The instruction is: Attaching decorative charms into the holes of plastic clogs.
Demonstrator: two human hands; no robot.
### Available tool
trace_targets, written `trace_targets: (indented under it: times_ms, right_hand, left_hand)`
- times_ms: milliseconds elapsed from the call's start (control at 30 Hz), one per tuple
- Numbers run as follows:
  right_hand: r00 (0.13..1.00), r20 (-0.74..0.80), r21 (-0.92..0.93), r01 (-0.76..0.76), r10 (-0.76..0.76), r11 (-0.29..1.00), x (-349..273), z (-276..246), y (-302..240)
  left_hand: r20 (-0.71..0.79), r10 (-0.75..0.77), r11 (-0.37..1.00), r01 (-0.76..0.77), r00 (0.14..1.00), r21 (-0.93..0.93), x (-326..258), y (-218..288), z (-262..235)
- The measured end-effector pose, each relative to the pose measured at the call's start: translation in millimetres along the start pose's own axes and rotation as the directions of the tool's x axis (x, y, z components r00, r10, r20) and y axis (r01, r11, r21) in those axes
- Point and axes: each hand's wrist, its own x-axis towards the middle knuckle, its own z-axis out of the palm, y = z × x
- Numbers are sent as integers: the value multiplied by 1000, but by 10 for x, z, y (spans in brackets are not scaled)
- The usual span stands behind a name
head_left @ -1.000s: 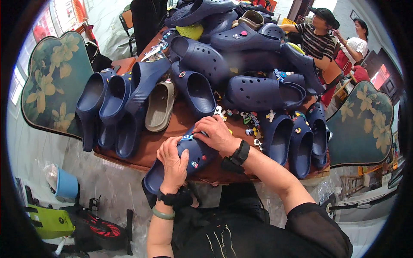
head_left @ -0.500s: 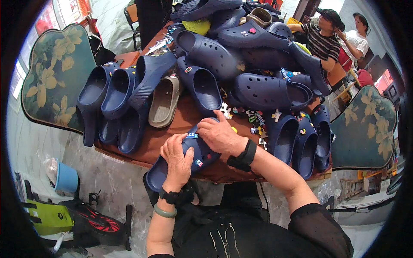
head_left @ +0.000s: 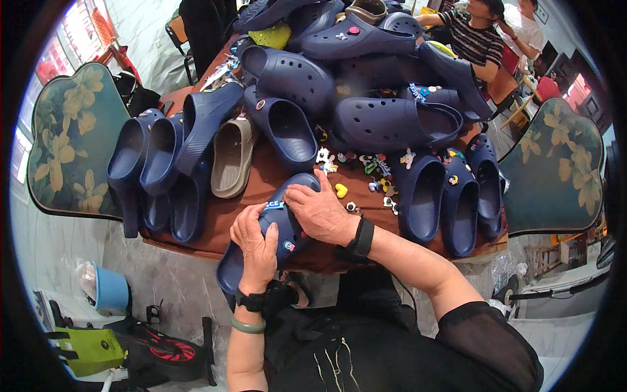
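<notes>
A navy clog [head_left: 229, 267] lies at the table's near edge, between my hands. My left hand [head_left: 256, 245] grips its near-left side, thumb raised along the upper. My right hand [head_left: 321, 212] is bent over the far-right side, its fingertips by a blue-and-white charm [head_left: 273, 205] that both hands touch or nearly touch. A small round swirl charm [head_left: 289, 246] sits on the upper beside my left thumb. The fingers hide part of the clog. Just beyond my right hand lie a yellow heart charm [head_left: 341, 191] and several loose charms [head_left: 375, 164].
Navy clogs [head_left: 287, 75] are heaped across the brown-covered table [head_left: 313, 261]. More stand at left, beside a grey-brown clog [head_left: 232, 157], and at right [head_left: 421, 199]. Flower-patterned chair backs [head_left: 72, 144] flank the table. Two people [head_left: 473, 39] are at the far right. A blue bucket [head_left: 111, 287] stands on the floor.
The view has shifted a little, so the table and clogs appear displaced. Both hands stay on the same clog, and the yellow heart charm by my right hand shows more fully.
</notes>
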Motion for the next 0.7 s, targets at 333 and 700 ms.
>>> trace_targets:
  times_ms: [333,700]
  right_hand:
    - [990,-135,140,-17,36,990,3,121,128]
    - [893,-65,462,-369,446,806,-690,207,740]
  left_hand:
    - [0,-7,1000,7,1000,-28,5,-5,15]
    - [-56,16,999,-18,998,-31,-6,7,-9]
